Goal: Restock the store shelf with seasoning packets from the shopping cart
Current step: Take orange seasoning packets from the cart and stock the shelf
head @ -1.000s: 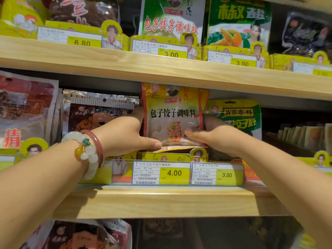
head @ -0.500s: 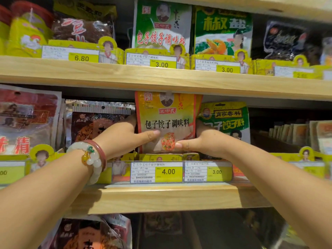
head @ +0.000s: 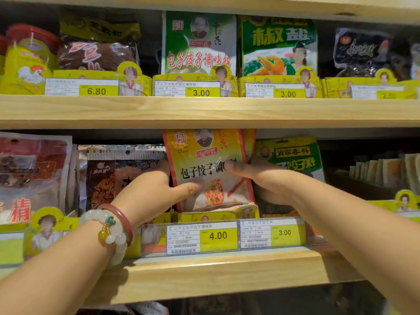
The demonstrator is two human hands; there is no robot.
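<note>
Both hands — left hand (head: 156,189), right hand (head: 261,178) — grip the packet (head: 204,160); letting go early risks it tipping off the shelf (head: 216,269).

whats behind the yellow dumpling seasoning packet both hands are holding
A second yellow packet edge peeks out behind the front yellow packet, top right. Anything deeper in the row is covered by the packet, the left hand and the right hand.

Two wooden shelves carry the goods. On the upper shelf (head: 204,110) stand a green packet (head: 197,42) and others behind price tags. On the lower shelf (head: 216,271) stand a yellow seasoning packet (head: 204,160) and a brown packet (head: 118,176).
</note>
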